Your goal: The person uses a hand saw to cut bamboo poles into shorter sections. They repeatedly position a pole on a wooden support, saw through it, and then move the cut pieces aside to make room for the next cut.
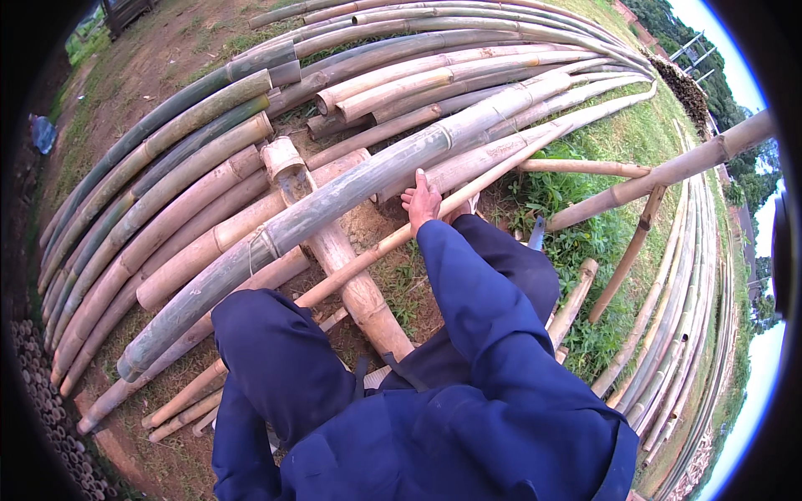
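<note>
A thick grey-green bamboo pole (359, 184) lies slantwise in front of me, across a pale bamboo support (338, 255) with a cut, notched end. My right hand (423, 200) is at the near side of this pole, one finger stretched up toward it and the others loosely bent. Nothing shows in its grasp; whether the fingertip touches the pole, I cannot tell. Beneath my right wrist runs a thinner tan bamboo pole (355, 271), which passes over the support and between my knees. My left sleeve (242, 447) is low at the left, and its hand is out of sight.
Several bamboo poles (159, 184) lie in rows to the left and ahead. On the right stands a slanted bamboo frame (668, 171), with a bluish blade-like piece (537, 234) beside its end. More long poles (660, 334) stretch over the grass behind it.
</note>
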Available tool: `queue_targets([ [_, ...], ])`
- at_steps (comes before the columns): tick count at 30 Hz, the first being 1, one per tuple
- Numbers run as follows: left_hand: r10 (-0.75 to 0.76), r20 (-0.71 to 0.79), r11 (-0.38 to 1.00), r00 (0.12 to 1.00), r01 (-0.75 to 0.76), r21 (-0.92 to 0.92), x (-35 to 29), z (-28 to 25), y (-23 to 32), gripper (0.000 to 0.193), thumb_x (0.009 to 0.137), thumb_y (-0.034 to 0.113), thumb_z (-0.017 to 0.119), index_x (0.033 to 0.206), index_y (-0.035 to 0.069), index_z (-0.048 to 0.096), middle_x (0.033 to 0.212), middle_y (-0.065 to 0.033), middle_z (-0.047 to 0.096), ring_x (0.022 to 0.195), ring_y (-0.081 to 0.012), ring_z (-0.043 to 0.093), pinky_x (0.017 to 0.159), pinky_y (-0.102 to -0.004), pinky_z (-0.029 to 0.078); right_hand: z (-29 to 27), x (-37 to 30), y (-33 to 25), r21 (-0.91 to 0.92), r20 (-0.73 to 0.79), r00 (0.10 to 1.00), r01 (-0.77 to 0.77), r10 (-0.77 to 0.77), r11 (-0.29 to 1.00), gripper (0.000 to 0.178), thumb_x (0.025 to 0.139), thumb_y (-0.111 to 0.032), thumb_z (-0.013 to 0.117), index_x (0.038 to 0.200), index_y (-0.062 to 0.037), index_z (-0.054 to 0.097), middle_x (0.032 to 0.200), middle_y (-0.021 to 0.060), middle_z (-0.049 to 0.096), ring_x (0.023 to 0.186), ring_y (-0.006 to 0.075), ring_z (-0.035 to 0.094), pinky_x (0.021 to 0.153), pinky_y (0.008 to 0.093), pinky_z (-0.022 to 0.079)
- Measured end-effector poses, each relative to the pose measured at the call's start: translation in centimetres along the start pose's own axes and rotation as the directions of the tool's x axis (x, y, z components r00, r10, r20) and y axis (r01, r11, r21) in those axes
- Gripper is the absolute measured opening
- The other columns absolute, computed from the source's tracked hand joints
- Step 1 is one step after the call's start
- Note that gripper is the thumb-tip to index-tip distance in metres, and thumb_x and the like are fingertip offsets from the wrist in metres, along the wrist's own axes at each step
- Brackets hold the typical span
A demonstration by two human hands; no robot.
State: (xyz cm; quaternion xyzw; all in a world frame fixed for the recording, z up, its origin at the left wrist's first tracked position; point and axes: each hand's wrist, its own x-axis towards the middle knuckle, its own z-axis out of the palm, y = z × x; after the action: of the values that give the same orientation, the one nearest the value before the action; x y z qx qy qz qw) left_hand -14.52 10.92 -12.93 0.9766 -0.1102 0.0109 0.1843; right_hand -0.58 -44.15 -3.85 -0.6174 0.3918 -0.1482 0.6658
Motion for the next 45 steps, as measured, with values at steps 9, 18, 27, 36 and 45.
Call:
queue_targets([
  [9,0.087,-0.352,0.994,0.932,-0.102,-0.025,-1.0,-1.8,0.6,0.037,0.09,0.024,0.063,0.123,0.008,0.066,0.108,-0.0125,0.068,0.101,-0.033,0.065,0.09,-0.0452,0.052,1.9,2.3,-1.9,0.207,0.093,0.969,-0.243,0.229,0.948,0.114,0.084,-0.076,0.065,0.159,-0.0008,0.021,0.149,0.0313,0.04,0.137,0.0455,0.045,0.112,0.0565,0.037],
  [18,0.087,-0.389,0.985,0.917,-0.02,0.173,5.7,-9.9,7.5,0.084,0.08,0.04,0.079,0.148,0.005,0.046,0.15,-0.0146,0.051,0.139,-0.0343,0.046,0.116,-0.0442,0.034,3.2,3.0,-1.2,0.201,0.173,0.953,-0.283,0.251,0.938,0.109,0.082,-0.072,0.071,0.157,-0.0044,0.03,0.151,0.0256,0.04,0.138,0.0439,0.044,0.114,0.0612,0.031],
  [27,-0.003,-0.088,0.967,0.996,0.025,0.253,10.3,-9.8,4.8,0.108,0.062,0.055,0.089,0.148,0.005,0.045,0.147,-0.0159,0.052,0.138,-0.0326,0.047,0.116,-0.0463,0.032,3.9,3.0,-1.4,0.247,0.171,0.944,-0.318,0.282,0.915,0.108,0.078,-0.063,0.081,0.154,-0.0021,0.035,0.145,0.0221,0.049,0.129,0.0425,0.05,0.111,0.0628,0.034],
  [36,-0.061,0.057,0.965,0.997,0.045,0.258,12.3,-9.6,5.3,0.102,0.057,0.05,0.092,0.14,0.005,0.052,0.135,-0.0149,0.058,0.13,-0.0322,0.052,0.112,-0.0451,0.034,4.8,3.7,-0.1,0.298,0.117,0.961,-0.274,0.249,0.914,0.095,0.077,-0.048,0.088,0.138,0.0134,0.048,0.132,0.0181,0.061,0.115,0.0245,0.061,0.1,0.0376,0.051],
  [45,-0.051,0.035,0.971,0.998,0.041,0.237,12.4,-8.7,4.1,0.097,0.057,0.045,0.091,0.137,0.005,0.052,0.136,-0.0168,0.057,0.131,-0.0349,0.051,0.115,-0.0468,0.033,5.0,4.6,0.5,0.247,0.198,0.942,-0.316,0.272,0.916,0.091,0.075,-0.052,0.088,0.141,-0.0064,0.044,0.129,0.0125,0.056,0.109,0.0288,0.06,0.083,0.0536,0.052],
])
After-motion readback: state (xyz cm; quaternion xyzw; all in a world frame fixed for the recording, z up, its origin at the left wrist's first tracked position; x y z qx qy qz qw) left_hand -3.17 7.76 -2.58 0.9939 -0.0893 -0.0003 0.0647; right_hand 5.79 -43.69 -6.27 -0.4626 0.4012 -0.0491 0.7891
